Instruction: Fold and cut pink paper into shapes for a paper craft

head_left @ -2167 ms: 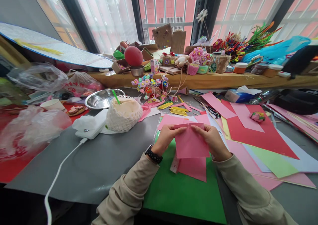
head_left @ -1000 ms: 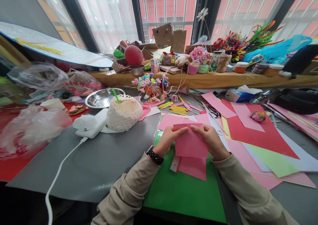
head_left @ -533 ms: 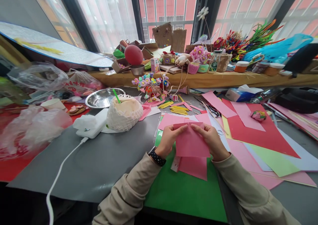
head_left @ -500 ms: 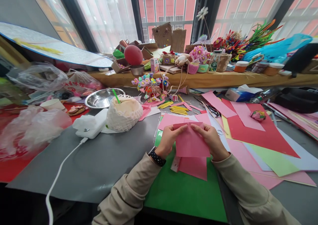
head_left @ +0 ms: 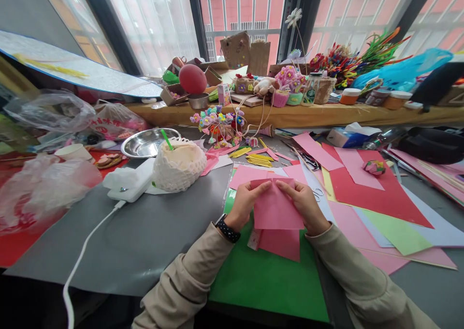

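Observation:
Between both hands a pink sheet of paper (head_left: 278, 212) is held up, gripped near its top edge. My left hand (head_left: 243, 204) pinches it with the thumb on the near face, left of the middle. On the other side my right hand (head_left: 308, 205) pinches it the same way, the two thumbs close together. The fingers behind the paper are mostly hidden. Below lies a second pink piece (head_left: 281, 245) with a ruler (head_left: 253, 239) partly under it, on a green sheet (head_left: 268, 285). More pink paper (head_left: 244, 175) lies just beyond the hands.
Left stand a coconut in a foam net (head_left: 179, 167), a steel bowl (head_left: 145, 144) and a white charger (head_left: 130, 181) with a cable. Scissors (head_left: 317, 193) and red paper (head_left: 380, 188) lie to the right. Folded yellow strips (head_left: 259, 159) lie beyond. A crowded wooden ledge (head_left: 308, 116) runs behind.
The whole view has shifted very slightly. Both hands still pinch the pink paper, in nearly the same pose.

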The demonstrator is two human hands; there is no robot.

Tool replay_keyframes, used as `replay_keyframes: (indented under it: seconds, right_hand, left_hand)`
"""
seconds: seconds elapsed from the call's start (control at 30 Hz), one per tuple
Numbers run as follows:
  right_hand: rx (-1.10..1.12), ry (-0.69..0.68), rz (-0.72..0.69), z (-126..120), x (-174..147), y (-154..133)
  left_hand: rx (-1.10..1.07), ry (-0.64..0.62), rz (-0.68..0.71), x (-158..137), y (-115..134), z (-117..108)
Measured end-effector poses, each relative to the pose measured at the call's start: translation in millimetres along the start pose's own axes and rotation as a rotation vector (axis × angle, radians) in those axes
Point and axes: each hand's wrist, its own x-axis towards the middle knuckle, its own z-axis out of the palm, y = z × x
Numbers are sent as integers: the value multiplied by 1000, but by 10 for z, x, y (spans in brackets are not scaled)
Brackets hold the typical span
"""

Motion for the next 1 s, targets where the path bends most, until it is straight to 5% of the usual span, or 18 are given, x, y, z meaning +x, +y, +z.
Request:
replay_keyframes:
  seconds: [1.0]
  right_hand:
    - [-45,50,-79,15,-3,35]
  left_hand:
    - [7,-19,-12,-12,-17,10]
